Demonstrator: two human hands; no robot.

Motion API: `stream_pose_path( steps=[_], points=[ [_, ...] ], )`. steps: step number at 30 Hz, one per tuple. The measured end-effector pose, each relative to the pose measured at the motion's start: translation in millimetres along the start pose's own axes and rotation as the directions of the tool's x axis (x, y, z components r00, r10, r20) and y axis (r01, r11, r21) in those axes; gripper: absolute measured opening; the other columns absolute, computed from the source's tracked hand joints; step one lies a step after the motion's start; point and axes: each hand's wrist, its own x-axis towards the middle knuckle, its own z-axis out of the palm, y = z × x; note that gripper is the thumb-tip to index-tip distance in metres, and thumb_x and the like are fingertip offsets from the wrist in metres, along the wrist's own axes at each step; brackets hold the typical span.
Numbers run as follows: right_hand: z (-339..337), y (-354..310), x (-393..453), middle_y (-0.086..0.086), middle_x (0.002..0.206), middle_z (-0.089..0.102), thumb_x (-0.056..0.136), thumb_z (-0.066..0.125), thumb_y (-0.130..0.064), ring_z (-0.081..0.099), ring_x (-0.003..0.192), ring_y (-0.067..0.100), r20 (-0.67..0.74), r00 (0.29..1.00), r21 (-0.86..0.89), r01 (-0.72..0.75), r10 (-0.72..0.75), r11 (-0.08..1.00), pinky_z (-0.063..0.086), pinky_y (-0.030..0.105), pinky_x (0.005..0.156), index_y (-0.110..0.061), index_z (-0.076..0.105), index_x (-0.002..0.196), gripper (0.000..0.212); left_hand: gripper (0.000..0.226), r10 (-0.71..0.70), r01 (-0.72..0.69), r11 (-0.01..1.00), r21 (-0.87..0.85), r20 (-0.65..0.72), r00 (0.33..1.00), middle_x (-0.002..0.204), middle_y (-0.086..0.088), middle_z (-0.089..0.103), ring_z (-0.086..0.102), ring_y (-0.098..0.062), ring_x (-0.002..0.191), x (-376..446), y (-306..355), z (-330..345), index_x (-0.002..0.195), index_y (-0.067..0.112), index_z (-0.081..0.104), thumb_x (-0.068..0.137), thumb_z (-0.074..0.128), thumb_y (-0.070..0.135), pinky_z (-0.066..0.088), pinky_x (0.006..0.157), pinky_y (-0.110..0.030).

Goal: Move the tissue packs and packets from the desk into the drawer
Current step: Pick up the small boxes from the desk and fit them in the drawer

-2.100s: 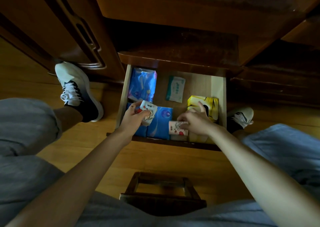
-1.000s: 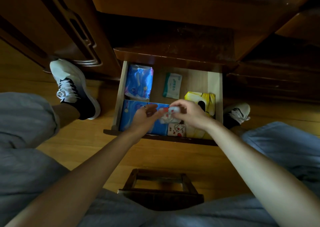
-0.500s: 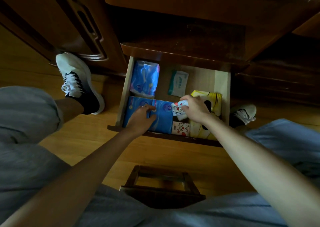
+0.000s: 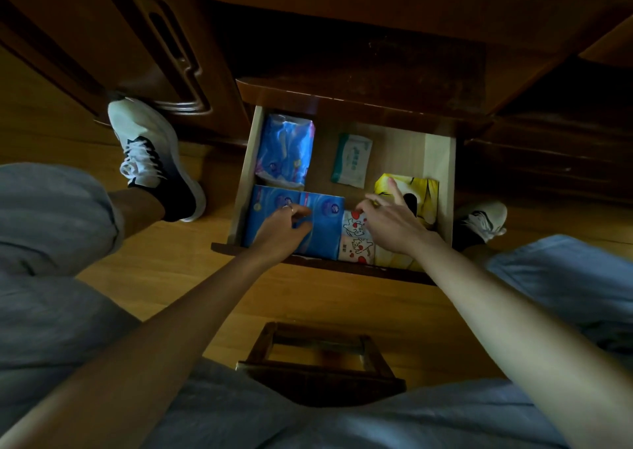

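Observation:
The wooden drawer [image 4: 440,171] stands pulled out below the desk. Inside lie a blue tissue pack [image 4: 285,150] at the back left, a green-white packet [image 4: 352,161] behind the middle, a yellow tissue pack [image 4: 422,191] at the right, and two flat blue packs [image 4: 327,224] at the front left. Two small white packs with red cartoon prints [image 4: 356,239] sit at the front middle. My left hand [image 4: 282,231] rests on the blue packs with loosely bent fingers. My right hand [image 4: 388,224] reaches over the white packs and the yellow pack, fingers spread, fingertips touching the upper white pack.
A dark wooden stool frame [image 4: 318,356] stands between my knees on the wood floor. My shoes are at the left [image 4: 150,160] and right [image 4: 483,220] of the drawer. A cabinet door [image 4: 154,54] is at the left, and the desk edge overhangs the drawer's back.
The small white cartoon pack passed from my left hand to my right, which laid it in the drawer behind the other white pack. My left hand settled on the blue packs.

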Motion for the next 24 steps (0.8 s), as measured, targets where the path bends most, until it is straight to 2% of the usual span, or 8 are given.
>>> stream_pose_path(
  steps=[3, 9, 12, 14, 16, 18, 21, 24],
  points=[
    [1, -5, 11, 0.001, 0.138, 0.063, 0.093, 0.055, -0.013, 0.03, 0.15, 0.019, 0.104, 0.994, -0.086, -0.035, 0.044, 0.996, -0.018, 0.059, 0.12, -0.019, 0.057, 0.135, 0.042, 0.035, -0.008, 0.008, 1.0, 0.002, -0.009, 1.0, 0.135, 0.001, 0.06, 0.054, -0.015, 0.125, -2, -3, -3, 0.133, 0.023, 0.06, 0.098, 0.06, 0.027, 0.046, 0.094, -0.029],
    [-2, -15, 25, -0.001, 0.115, 0.072, 0.096, 0.047, -0.018, 0.046, 0.138, 0.022, 0.213, 0.972, -0.156, -0.061, 0.094, 0.986, -0.015, 0.063, 0.119, -0.024, 0.066, 0.107, 0.023, 0.034, -0.004, 0.005, 1.0, 0.029, -0.013, 1.0, 0.136, -0.001, 0.058, 0.054, -0.018, 0.125, -1, -7, -2, 0.132, 0.025, 0.06, 0.098, 0.06, 0.027, 0.047, 0.094, -0.03],
    [-7, -11, 27, 0.002, 0.124, 0.068, 0.095, 0.053, -0.016, 0.046, 0.138, 0.022, 0.225, 0.969, -0.126, -0.072, 0.099, 0.989, -0.015, 0.055, 0.12, -0.023, 0.065, 0.114, 0.023, 0.04, 0.066, -0.066, 0.989, 0.129, 0.01, 0.998, 0.141, -0.002, 0.054, 0.05, -0.02, 0.129, -1, -8, -2, 0.137, 0.023, 0.055, 0.098, 0.06, 0.028, 0.045, 0.096, -0.03],
    [-9, -13, 27, 0.001, 0.126, 0.069, 0.095, 0.06, -0.019, 0.04, 0.144, 0.024, 0.223, 0.969, -0.204, -0.064, 0.11, 0.977, -0.011, 0.057, 0.121, -0.023, 0.061, 0.126, 0.031, 0.047, 0.122, -0.151, 0.942, 0.301, 0.112, 0.986, 0.15, 0.0, 0.044, 0.041, -0.021, 0.137, -3, -13, 0, 0.143, 0.023, 0.049, 0.098, 0.058, 0.033, 0.045, 0.102, -0.038],
    [-11, -20, 27, -0.003, 0.123, 0.071, 0.096, 0.061, -0.026, 0.042, 0.144, 0.024, 0.199, 0.97, -0.26, -0.082, 0.137, 0.962, -0.011, 0.062, 0.121, -0.026, 0.061, 0.126, 0.03, 0.05, 0.15, -0.243, 0.836, 0.493, 0.219, 0.964, 0.158, 0.001, 0.031, 0.03, -0.024, 0.144, -5, -18, 1, 0.147, 0.024, 0.044, 0.1, 0.052, 0.038, 0.042, 0.108, -0.049],
    [-12, -23, 28, -0.005, 0.103, 0.074, 0.098, 0.058, -0.022, 0.06, 0.124, 0.019, 0.195, 0.969, -0.237, -0.104, 0.152, 0.966, -0.007, 0.06, 0.122, -0.028, 0.066, 0.108, 0.014, 0.049, 0.136, -0.289, 0.745, 0.601, 0.288, 0.948, 0.161, 0.001, 0.025, 0.025, -0.025, 0.146, -1, -20, 1, 0.149, 0.024, 0.041, 0.102, 0.046, 0.039, 0.041, 0.109, -0.051],
    [-15, -23, 29, -0.008, 0.083, 0.071, 0.1, 0.055, -0.019, 0.068, 0.102, 0.013, 0.225, 0.958, -0.244, -0.122, 0.178, 0.962, -0.007, 0.058, 0.122, -0.027, 0.068, 0.091, 0.018, 0.047, 0.094, -0.382, 0.62, 0.685, 0.418, 0.903, 0.16, 0.0, 0.03, 0.02, -0.025, 0.149, 11, -16, 0, 0.149, 0.021, 0.042, 0.103, 0.04, 0.035, 0.038, 0.111, -0.052],
    [-12, -24, 25, -0.008, 0.099, 0.072, 0.097, 0.06, -0.022, 0.059, 0.12, 0.016, 0.213, 0.965, -0.259, -0.095, 0.152, 0.961, -0.007, 0.061, 0.122, -0.028, 0.07, 0.096, 0.012, 0.047, 0.048, -0.333, 0.676, 0.658, 0.411, 0.91, 0.16, 0.0, 0.031, 0.021, -0.026, 0.148, 16, -14, -3, 0.148, 0.021, 0.044, 0.104, 0.042, 0.034, 0.038, 0.11, -0.052]
  ],
)
